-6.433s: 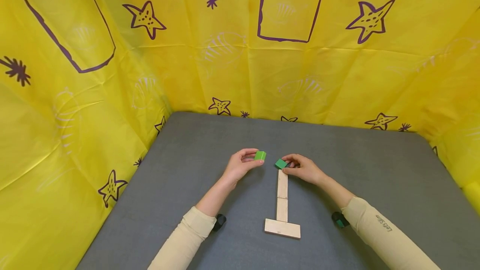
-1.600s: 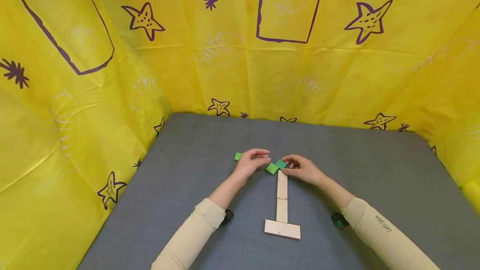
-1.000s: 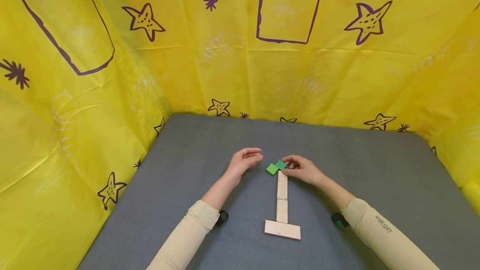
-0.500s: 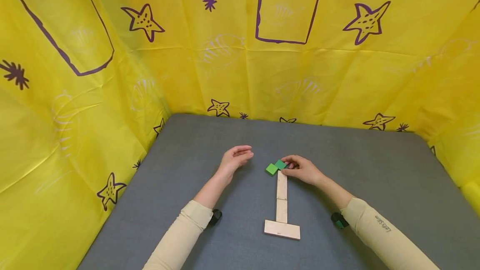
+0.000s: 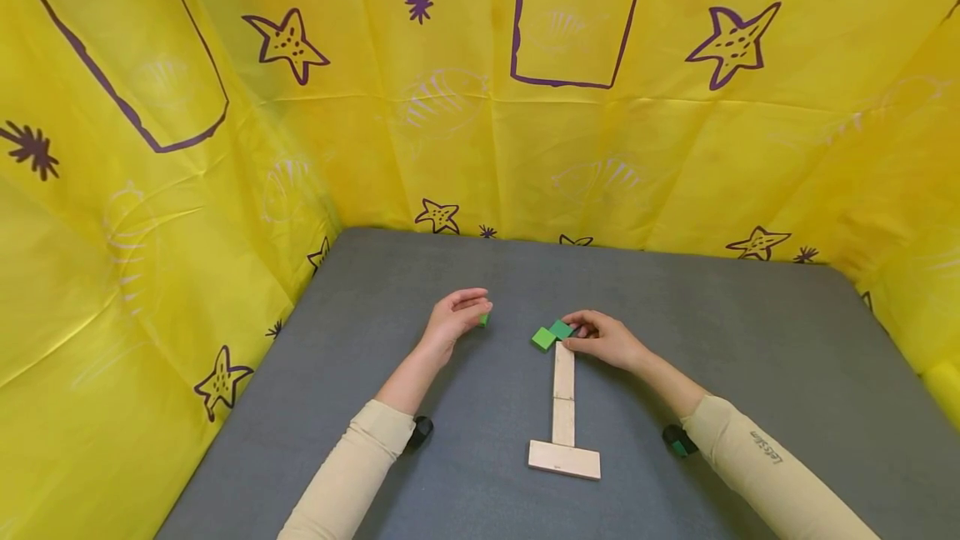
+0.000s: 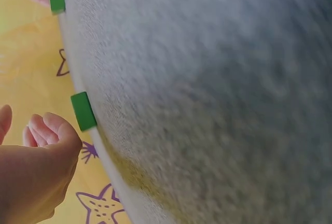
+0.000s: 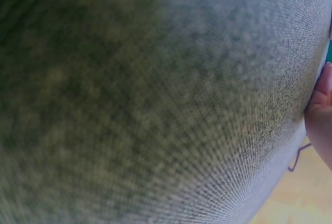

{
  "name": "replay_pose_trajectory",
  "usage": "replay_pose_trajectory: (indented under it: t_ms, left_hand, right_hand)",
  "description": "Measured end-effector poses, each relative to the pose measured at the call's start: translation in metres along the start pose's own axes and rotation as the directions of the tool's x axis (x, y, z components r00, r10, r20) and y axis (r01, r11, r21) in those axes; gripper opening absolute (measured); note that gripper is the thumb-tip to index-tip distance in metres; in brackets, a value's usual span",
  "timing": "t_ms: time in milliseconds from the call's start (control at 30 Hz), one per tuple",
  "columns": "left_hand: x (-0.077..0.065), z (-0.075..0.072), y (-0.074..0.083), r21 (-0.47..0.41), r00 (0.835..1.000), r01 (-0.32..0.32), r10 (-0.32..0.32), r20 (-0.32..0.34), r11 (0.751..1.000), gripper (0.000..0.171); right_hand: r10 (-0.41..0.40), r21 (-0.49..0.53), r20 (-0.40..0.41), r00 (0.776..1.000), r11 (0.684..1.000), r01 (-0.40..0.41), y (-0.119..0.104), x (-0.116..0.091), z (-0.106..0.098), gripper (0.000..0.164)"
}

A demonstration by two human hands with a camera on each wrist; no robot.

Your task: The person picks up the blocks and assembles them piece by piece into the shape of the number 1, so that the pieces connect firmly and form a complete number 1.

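Note:
My left hand [image 5: 453,322] hovers with loosely bent fingers by a small green block [image 5: 484,320], partly hidden behind the thumb. In the left wrist view a gap shows between those fingers and this block [image 6: 83,111]. My right hand [image 5: 606,340] pinches a darker green block [image 5: 560,329] at the far end of a line of wooden planks. A light green block [image 5: 543,339] lies against its left side, corner to edge. Two pale planks [image 5: 564,394] run end to end toward me and meet a crosswise plank [image 5: 564,459].
Everything lies on a grey cloth-covered table [image 5: 660,290]. Yellow fabric [image 5: 465,132] with purple starfish drawings hangs behind and at the sides. A black strap [image 5: 422,432] is on the left wrist, another strap [image 5: 678,441] on the right.
The light green block my left hand held earlier now lies beside the darker one. Since then my left hand has moved left to the other green block. My right hand has stayed put.

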State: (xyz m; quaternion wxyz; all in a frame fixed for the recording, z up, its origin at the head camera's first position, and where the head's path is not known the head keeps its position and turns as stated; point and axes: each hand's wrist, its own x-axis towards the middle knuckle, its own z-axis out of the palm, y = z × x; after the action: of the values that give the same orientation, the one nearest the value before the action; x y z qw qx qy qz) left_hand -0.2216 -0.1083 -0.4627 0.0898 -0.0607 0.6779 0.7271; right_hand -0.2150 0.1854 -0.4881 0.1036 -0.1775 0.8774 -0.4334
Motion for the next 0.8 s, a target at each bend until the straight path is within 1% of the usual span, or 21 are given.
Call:
replay_pose_trajectory:
  t_ms: [167,400,533,633,700,800]
  left_hand:
    - [0.0,-0.006,0.0,0.015,1.0,-0.004,0.005,-0.02,1.0,0.04]
    - [0.004,-0.014,-0.001,0.043,0.999,0.025,-0.023,-0.047,0.999,0.037]
    - [0.005,-0.017,-0.002,0.077,0.998,0.031,-0.027,-0.048,0.997,0.039]
    - [0.005,-0.018,-0.002,0.119,0.999,0.029,-0.024,-0.042,0.993,0.041]
    - [0.005,-0.019,-0.002,0.163,0.999,0.018,-0.011,-0.042,0.987,0.041]
    - [0.004,-0.019,-0.002,0.253,0.999,-0.009,0.022,-0.046,0.967,0.041]
  right_hand:
    - [-0.003,0.005,0.0,1.0,1.0,0.003,0.0,0.0,0.0,0.042]
    - [0.0,0.003,-0.001,1.0,1.0,0.0,0.001,0.0,-0.001,0.042]
    - [0.001,0.001,-0.001,1.0,1.0,-0.001,0.001,0.0,-0.001,0.041]
    - [0.0,-0.002,-0.001,1.0,1.0,0.0,0.001,0.0,0.0,0.042]
    - [0.0,-0.003,-0.003,1.0,1.0,0.0,0.001,0.0,0.0,0.042]
    - [0.001,-0.002,-0.003,1.0,1.0,-0.001,0.0,0.0,0.0,0.042]
